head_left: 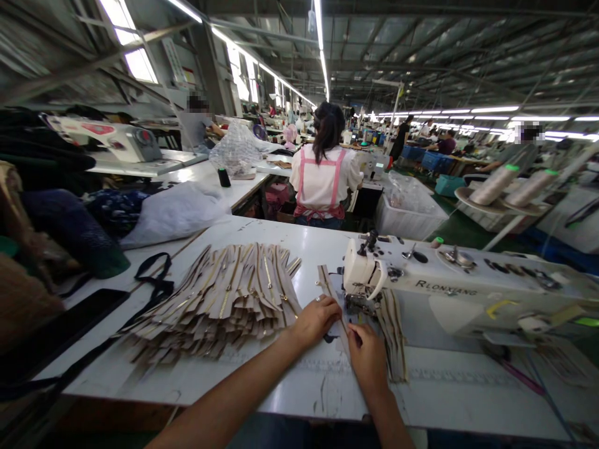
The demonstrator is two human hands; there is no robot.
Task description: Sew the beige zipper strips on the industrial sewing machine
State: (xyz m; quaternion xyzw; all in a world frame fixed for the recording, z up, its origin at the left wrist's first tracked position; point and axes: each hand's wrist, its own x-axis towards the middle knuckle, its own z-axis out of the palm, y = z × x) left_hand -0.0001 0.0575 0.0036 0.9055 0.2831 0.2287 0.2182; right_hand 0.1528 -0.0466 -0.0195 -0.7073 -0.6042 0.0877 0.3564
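Observation:
A beige zipper (326, 279) lies slantwise on the white table, just left of the sewing machine's (369, 274) needle area. Across its middle my left hand (320, 318) is closed, fingers bent down on the tape. My right hand (367, 357) pinches the same zipper lower down, near its front end. To the left of my hands spreads a large fanned pile of beige zippers (243, 280) with gold teeth and pulls. Several more zippers (392, 337) hang together under the machine arm, right of my right hand.
A dark phone-like slab (70, 330) and black strap (154, 274) lie at the left. Thread cones (496, 185) stand on a holder at right. Ahead sits a person in a pink apron (322, 181), beside a white bin (409, 212). A ruler strip (449, 375) runs along the table's front.

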